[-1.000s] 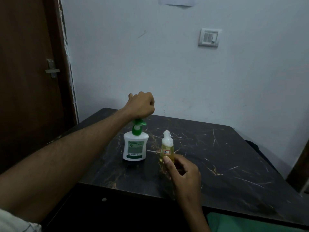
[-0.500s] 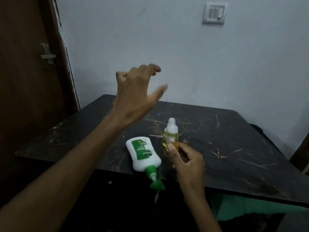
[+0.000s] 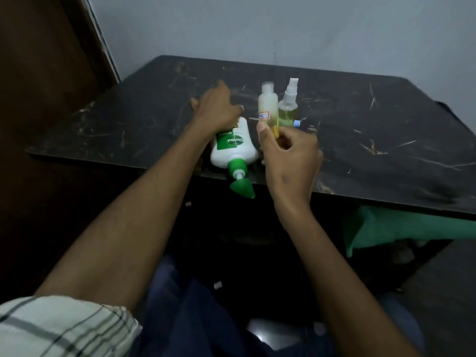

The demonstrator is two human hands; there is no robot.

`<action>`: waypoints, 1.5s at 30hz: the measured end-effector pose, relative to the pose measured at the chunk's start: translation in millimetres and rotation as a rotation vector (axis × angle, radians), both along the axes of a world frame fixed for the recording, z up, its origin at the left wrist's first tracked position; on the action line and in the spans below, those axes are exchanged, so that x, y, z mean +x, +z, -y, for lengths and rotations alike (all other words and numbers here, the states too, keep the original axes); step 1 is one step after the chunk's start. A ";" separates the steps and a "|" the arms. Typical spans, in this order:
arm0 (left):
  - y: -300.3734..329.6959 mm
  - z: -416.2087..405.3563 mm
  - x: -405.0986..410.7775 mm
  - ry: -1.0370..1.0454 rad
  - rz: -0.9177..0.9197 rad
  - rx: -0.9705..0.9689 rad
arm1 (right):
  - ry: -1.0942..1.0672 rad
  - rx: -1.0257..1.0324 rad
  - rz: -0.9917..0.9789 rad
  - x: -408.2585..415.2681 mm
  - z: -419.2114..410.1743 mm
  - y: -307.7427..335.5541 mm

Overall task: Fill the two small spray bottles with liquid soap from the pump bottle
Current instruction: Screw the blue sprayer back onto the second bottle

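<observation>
The white pump bottle lies on its side on the dark table. Its green pump head sticks out past the front edge. My left hand is down over the bottle's base end with fingers spread, and I cannot see a closed grip. My right hand holds a small labelled bottle upright; it has a white top and yellow liquid in it. Right behind it stands a second small bottle with a spray nozzle, also holding yellowish liquid.
A small blue cap lies beside the spray bottle. A brown door is at the left and a grey wall behind. Green cloth hangs under the table's right front edge.
The pump bottle has fallen from upright onto its side. My left hand, raised and open half a second ago, has come down onto the bottle's base. The view has tilted downward.
</observation>
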State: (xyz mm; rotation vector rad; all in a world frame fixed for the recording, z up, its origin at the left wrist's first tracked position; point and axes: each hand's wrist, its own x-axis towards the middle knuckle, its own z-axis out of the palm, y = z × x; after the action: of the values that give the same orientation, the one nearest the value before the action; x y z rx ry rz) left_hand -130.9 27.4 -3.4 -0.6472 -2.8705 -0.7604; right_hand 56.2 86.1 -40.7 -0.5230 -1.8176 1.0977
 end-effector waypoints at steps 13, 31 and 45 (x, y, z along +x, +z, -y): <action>26.2 125.4 73.8 -0.622 -0.016 -0.337 | 0.153 -0.152 -0.047 6.5 0.3 5.5; 62.7 125.0 9.5 -0.559 0.018 0.173 | 0.317 -0.329 -0.167 19.5 -3.8 13.0; 47.1 111.7 1.3 -0.404 0.176 0.403 | 0.354 -0.274 -0.153 22.7 -8.8 11.3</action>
State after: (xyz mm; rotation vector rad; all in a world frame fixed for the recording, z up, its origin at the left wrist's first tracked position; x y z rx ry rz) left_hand -129.6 -84.3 43.7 -1.1576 -2.6257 -1.4664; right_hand 78.8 95.0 -29.4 -0.2676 -1.6720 1.5972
